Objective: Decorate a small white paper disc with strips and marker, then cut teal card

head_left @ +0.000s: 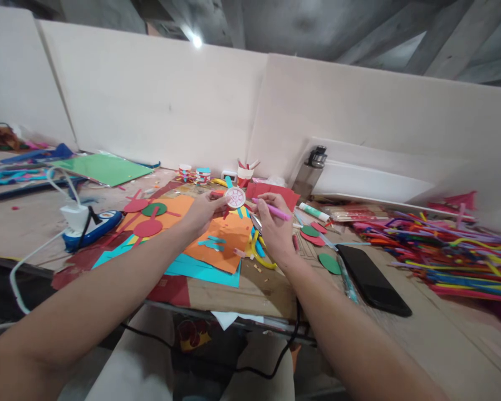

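Both arms run bare from elbow to left grip (202,214) and right grip (275,231), over pale grey trousers (125,356)

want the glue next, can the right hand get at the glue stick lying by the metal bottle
Probably yes. The glue stick lies just beyond the right hand, with only flat paper circles between. But that hand grips a pink pen, and the left hand holds the white disc.
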### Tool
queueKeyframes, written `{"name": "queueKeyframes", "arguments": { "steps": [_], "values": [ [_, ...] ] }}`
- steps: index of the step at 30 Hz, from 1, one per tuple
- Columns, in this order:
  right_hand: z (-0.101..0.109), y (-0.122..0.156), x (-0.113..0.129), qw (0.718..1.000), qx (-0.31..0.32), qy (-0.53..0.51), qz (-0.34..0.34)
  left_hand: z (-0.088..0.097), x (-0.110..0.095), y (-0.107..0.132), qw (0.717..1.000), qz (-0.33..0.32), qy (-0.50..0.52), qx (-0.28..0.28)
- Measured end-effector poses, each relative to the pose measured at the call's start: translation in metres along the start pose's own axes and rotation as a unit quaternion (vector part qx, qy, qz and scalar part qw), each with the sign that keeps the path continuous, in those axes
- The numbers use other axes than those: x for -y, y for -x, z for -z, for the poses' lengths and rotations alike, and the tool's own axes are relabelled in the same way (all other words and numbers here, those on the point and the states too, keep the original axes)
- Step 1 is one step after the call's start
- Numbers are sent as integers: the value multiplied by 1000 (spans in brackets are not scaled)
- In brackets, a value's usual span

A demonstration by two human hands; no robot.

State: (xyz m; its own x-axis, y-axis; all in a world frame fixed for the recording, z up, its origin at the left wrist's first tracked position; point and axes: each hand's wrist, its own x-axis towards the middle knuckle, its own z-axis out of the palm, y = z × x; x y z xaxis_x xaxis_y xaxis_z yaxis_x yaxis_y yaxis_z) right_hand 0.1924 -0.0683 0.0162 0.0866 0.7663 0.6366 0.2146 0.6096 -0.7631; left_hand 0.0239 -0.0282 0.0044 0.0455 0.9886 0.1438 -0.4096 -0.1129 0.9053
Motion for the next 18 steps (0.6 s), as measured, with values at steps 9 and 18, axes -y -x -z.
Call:
{"name": "queueKeyframes", "arguments": {
  "steps": [9, 18],
  "values": [
    [1, 0, 0, 999, -4, 28, -15, 10, -7, -8, 997, -14, -29, -68],
    [0, 3, 3, 996, 47, 47, -51, 40, -15, -38, 977, -15, -163, -136]
  ]
}}
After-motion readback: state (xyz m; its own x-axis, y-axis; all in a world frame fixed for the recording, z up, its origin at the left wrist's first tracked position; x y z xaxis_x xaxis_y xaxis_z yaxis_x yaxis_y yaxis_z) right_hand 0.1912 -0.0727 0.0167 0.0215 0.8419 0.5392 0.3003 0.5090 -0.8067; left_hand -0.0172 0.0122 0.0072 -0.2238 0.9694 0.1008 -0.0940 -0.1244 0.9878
